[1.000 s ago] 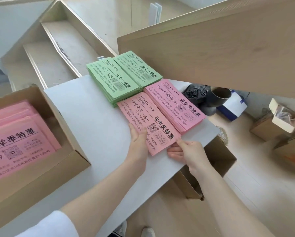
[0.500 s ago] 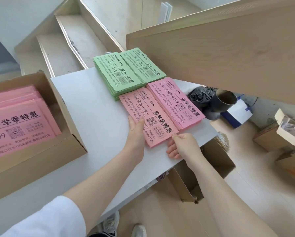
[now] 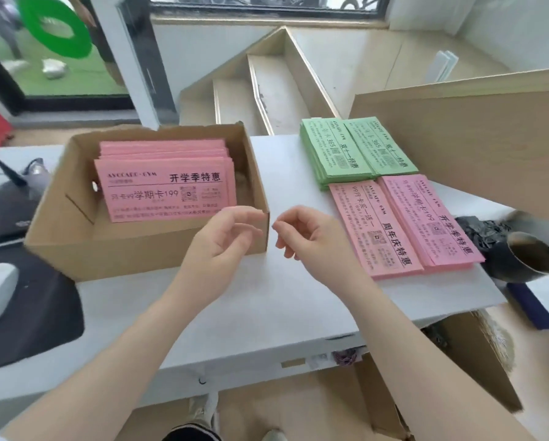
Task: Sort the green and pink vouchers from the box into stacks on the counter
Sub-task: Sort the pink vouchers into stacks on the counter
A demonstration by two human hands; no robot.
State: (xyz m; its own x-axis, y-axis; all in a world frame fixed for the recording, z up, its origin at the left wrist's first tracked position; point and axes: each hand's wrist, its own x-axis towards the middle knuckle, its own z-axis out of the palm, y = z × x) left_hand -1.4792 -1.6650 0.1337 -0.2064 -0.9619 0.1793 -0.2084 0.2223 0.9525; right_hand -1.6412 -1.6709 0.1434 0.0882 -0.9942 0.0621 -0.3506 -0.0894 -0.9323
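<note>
Words and numbers on the vouchers

The pink voucher in the box (image 3: 166, 189) says "开学季特惠" and "学期卡199". The green stacks (image 3: 357, 151) say "365". One pink stack (image 3: 373, 229) says "周年庆特惠", the other pink stack (image 3: 432, 222) "开学季特惠".

I see bright, even daylight coming from the window (image 3: 60, 43) at upper left, leaving only soft, faint shadows on the white surface (image 3: 298, 313). There is no harsh glare. The whole frame is slightly soft with motion blur, worst beyond the glass. Wide-angle distortion bends straight edges toward the borders.
</note>
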